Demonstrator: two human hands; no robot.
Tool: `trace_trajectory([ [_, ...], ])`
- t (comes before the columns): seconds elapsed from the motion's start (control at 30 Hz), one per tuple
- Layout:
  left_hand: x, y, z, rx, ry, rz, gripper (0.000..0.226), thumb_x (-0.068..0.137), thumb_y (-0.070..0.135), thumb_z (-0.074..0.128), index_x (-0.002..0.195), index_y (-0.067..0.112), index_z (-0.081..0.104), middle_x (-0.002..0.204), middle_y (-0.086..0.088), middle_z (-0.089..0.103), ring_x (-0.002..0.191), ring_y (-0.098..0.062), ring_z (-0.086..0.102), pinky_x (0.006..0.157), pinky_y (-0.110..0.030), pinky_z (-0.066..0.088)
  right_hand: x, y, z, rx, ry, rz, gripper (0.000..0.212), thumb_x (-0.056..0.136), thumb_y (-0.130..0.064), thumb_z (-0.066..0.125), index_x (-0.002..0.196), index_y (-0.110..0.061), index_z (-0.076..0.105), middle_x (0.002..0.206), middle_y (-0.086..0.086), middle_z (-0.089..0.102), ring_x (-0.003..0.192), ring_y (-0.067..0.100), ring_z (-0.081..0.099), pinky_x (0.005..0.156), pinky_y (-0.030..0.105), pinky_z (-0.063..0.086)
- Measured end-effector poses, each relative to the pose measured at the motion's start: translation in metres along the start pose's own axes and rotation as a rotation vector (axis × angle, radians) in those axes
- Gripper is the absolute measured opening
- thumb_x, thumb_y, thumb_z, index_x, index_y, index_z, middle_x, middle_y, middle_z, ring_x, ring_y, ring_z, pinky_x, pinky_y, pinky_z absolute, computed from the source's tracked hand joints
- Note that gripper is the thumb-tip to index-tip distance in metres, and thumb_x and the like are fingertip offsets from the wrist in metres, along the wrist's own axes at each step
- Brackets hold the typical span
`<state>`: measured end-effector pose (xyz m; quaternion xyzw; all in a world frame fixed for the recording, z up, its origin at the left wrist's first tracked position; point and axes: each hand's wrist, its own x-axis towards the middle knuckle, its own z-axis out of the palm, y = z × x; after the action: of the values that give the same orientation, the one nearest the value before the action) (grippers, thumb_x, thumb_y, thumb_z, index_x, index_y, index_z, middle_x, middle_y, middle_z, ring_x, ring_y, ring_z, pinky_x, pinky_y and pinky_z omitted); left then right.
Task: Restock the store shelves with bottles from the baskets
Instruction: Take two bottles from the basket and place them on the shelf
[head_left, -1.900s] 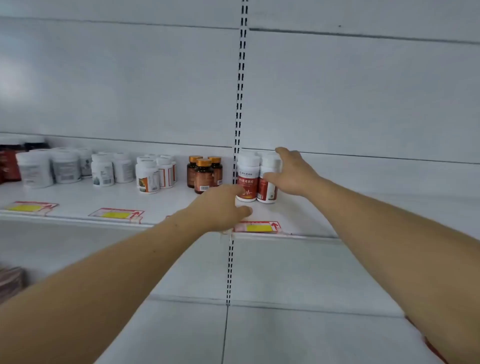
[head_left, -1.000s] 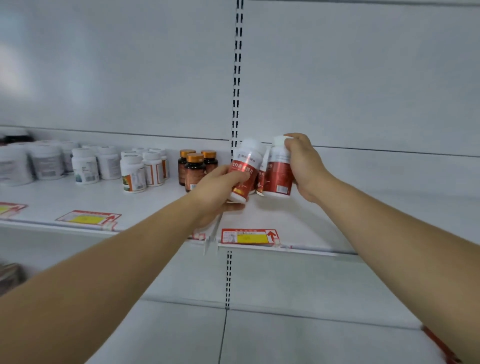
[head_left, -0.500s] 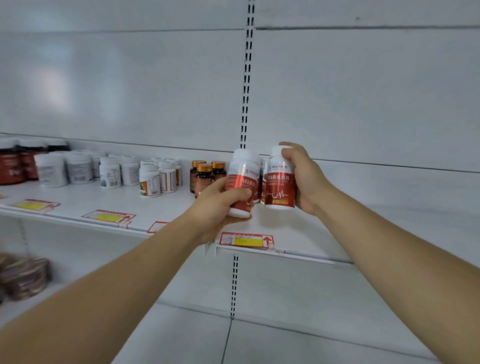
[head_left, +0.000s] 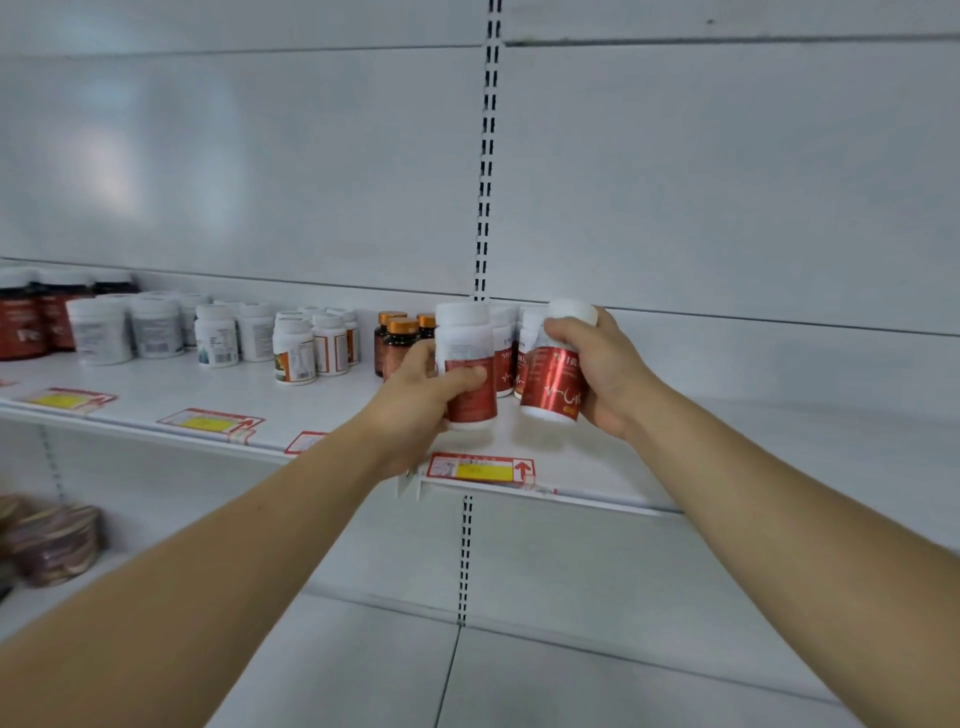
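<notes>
Bottles in both hands, mid-frame, just above the shelf (head_left: 727, 441). Our left hand (head_left: 415, 395) has its grip wrapped round a red-label bottle (head_left: 467, 374), white cap up, roughly upright. Our right hand (head_left: 602, 374) grips a second red-label bottle (head_left: 553, 379), tilted, cap leaning right. Both look lifted clear of the shelf surface, though we can't be sure the bases are off it

Two or three matching bottles (head_left: 506, 353) stand on the shelf right behind the held pair, partly hidden. Baskets are not in view

Our read of the step: set the pair down in front of or beside that matching group, above the price tag (head_left: 480, 467) at the shelf lip. To do it well:
- straighten the right bottle before lowering, a tilted base will rock
- turn labels to face out, the left one's print seems turned away
- land them one at a time, the hands are close together and the bottles nearly touch
- keep them off the amber bottles with orange caps (head_left: 400, 343) just left of the left hand

Shelf is white, smooth and flat, so bottles should slide easily if nudged. Plenty of bare shelf to the right of the frame. Left half carries rows of white tubs (head_left: 156, 327) and dark red jars (head_left: 21, 322) at the far left edge. Back panel is plain white with a slotted upright (head_left: 485, 156) down the centre. Lower left shows blurred packs (head_left: 52, 540) on a lower shelf, can't tell what
</notes>
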<state>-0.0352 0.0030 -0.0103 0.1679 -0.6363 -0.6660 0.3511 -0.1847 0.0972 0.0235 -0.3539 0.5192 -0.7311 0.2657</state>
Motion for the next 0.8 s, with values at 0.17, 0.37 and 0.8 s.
trace_trajectory([
  [0.17, 0.0, 0.01, 0.005, -0.238, -0.007, -0.211, 0.033, 0.094, 0.039, 0.049, 0.112, 0.011, 0.05, 0.093, -0.019, 0.064, 0.071, -0.03, 0.068, 0.068, -0.04, 0.058, 0.007, 0.003, -0.005, 0.021, 0.058, 0.141, 0.033, 0.091, -0.037, 0.053, 0.117, -0.016, 0.053, 0.104, 0.012, 0.066, 0.083, 0.026, 0.067, 0.085, 0.046, 0.055],
  [0.37, 0.005, 0.017, 0.006, -0.341, -0.017, -0.272, 0.025, 0.096, 0.03, 0.047, 0.109, 0.01, 0.046, 0.1, -0.021, 0.06, 0.081, -0.032, 0.064, 0.082, -0.046, 0.053, 0.009, 0.005, -0.006, 0.029, 0.088, 0.185, 0.031, 0.091, -0.036, 0.055, 0.11, -0.011, 0.057, 0.094, 0.01, 0.066, 0.08, 0.026, 0.067, 0.083, 0.046, 0.056],
  [0.8, 0.029, 0.026, -0.018, 0.19, 0.114, -0.067, 0.044, 0.077, -0.003, 0.065, 0.114, 0.016, 0.049, 0.118, -0.013, 0.056, 0.097, -0.027, 0.061, 0.082, -0.042, 0.055, 0.012, 0.002, -0.021, -0.066, 0.235, -0.095, 0.038, 0.08, -0.004, 0.07, 0.114, -0.012, 0.057, 0.113, 0.009, 0.055, 0.091, 0.02, 0.062, 0.076, 0.034, 0.056],
])
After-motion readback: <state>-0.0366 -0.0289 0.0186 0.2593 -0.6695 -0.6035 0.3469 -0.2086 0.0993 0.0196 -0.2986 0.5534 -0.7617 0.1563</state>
